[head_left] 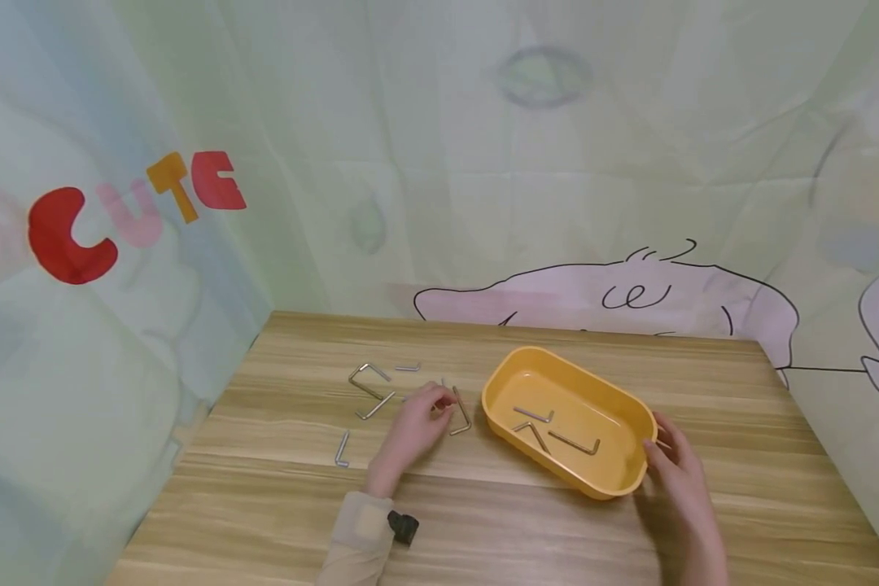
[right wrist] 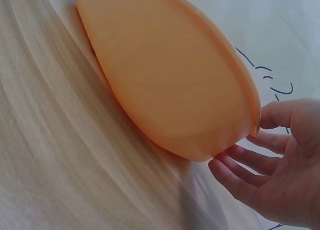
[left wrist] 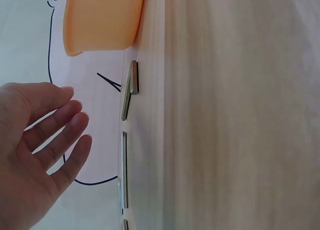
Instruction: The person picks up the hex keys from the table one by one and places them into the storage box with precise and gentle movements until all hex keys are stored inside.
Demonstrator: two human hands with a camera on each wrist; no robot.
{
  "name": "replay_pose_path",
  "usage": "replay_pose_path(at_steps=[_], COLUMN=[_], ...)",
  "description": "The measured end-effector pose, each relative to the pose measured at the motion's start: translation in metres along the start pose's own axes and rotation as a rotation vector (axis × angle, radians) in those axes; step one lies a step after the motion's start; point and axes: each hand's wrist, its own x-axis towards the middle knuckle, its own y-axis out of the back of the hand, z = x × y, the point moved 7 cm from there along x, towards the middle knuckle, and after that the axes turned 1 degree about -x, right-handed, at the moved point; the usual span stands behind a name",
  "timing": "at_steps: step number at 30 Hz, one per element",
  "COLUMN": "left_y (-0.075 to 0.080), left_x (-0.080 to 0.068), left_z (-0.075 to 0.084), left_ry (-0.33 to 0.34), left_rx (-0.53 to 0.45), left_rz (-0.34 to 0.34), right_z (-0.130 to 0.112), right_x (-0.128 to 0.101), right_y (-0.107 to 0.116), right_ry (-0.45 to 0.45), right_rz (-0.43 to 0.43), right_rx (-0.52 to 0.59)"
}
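Note:
My left hand [head_left: 421,415] hovers over the table with its fingers loosely bent, holding nothing. Just beyond its fingertips lies a brass-toned hex key [head_left: 464,411], bent in an L. More L-shaped hex keys lie to its left, among them a short silver one [head_left: 343,449] and another [head_left: 408,369] farther back. A yellow plastic tray [head_left: 505,439] stands right of the left hand with three hex keys inside, one being a long one [head_left: 573,443]. At the tray's right end, my right hand [right wrist: 285,160] grips the rim, thumb on top and fingers against the outer wall.
The wood-grain table [head_left: 483,529] ends at the back against a printed curtain [head_left: 439,163] with cartoon drawings and coloured letters. A black strap piece [head_left: 404,527] sits at the left sleeve's cuff.

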Motion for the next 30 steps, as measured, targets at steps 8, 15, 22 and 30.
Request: replay_pose_path(at_steps=[8,15,22,30], left_y=[0.006,0.010,0.012,0.010], left_x=[0.006,0.010,0.015,0.019], left_z=[-0.012,-0.023,-0.038,-0.050], left_ry=[0.056,0.089,0.140,0.173], left_rx=[-0.019,-0.026,0.062,0.091], left_rz=[0.005,0.016,0.018,0.015], right_z=[-0.001,-0.003,-0.002,-0.002], right_x=[-0.001,-0.001,0.000,-0.001], right_y=[0.000,0.000,0.000,0.000], right_ry=[0.019,0.028,0.014,0.040], right_rz=[0.005,0.002,-0.011,-0.003], right_rx=[0.013,0.032,0.030,0.063])
